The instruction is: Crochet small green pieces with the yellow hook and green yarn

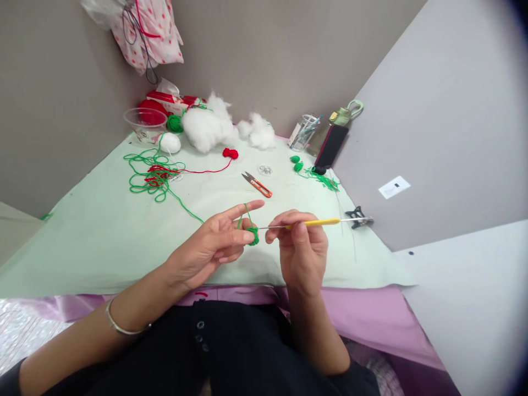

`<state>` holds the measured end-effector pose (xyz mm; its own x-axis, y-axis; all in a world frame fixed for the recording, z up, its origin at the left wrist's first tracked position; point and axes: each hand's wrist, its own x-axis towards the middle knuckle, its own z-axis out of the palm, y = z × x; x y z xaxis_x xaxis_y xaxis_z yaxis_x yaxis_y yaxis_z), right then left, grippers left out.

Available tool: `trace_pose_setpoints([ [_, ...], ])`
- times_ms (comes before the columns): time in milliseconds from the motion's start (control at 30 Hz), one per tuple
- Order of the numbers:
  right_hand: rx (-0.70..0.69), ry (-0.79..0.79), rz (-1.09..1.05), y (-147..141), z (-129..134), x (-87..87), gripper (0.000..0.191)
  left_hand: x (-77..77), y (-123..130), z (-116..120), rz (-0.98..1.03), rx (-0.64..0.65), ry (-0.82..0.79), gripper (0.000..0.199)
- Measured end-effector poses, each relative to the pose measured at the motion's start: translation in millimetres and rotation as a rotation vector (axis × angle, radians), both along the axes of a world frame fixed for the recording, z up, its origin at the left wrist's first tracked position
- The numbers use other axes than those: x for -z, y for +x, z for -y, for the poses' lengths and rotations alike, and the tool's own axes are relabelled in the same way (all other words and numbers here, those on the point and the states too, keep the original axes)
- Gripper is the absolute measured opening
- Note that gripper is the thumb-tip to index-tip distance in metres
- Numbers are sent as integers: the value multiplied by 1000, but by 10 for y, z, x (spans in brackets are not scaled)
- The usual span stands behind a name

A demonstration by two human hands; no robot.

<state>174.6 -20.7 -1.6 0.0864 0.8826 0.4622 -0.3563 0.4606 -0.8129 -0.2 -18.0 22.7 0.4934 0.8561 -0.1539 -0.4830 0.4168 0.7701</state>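
Between the thumb and fingers of my left hand (218,234) is pinched a small green crochet piece (254,236). Its index finger stretches out to the right with a strand of green yarn (246,212) looped over it. My right hand (303,242) is closed around a crochet hook (315,223) with a yellow handle. The hook's thin metal shaft points left, and its tip meets the green piece; whether it passes through a stitch is too small to tell. From the left hand the green yarn runs back to a loose tangle (142,170) on the table.
Orange-handled snips (258,185) lie beyond my hands, beside a small clear dish (265,170). White stuffing (208,126), a red crochet piece (230,153) and a plastic tub (145,126) sit farther back. At right are green pieces (297,166), a phone (331,146) and a black clip (358,218).
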Motion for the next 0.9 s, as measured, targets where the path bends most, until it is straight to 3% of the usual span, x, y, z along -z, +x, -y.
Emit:
trace_pose_setpoints([
  [167, -62, -97, -60, 1, -9, -18, 17, 32, 22, 10, 17, -4, 68, 54],
  [333, 114, 22, 174, -95, 56, 67, 15, 116, 98, 39, -100, -212, 217, 53],
  [567, 125, 22, 129, -104, 58, 81, 17, 128, 93, 36, -121, -239, 251, 34],
  [667, 145, 60, 177, -112, 47, 52, 16, 98, 100, 21, -116, -261, 223, 36],
  [767, 258, 160, 318, -131, 52, 70, 18, 85, 122, 35, -117, -291, 203, 49],
  [900, 517, 382, 607, -147, 58, 200, 29, 74, 152, 84, -107, -303, 190, 66],
])
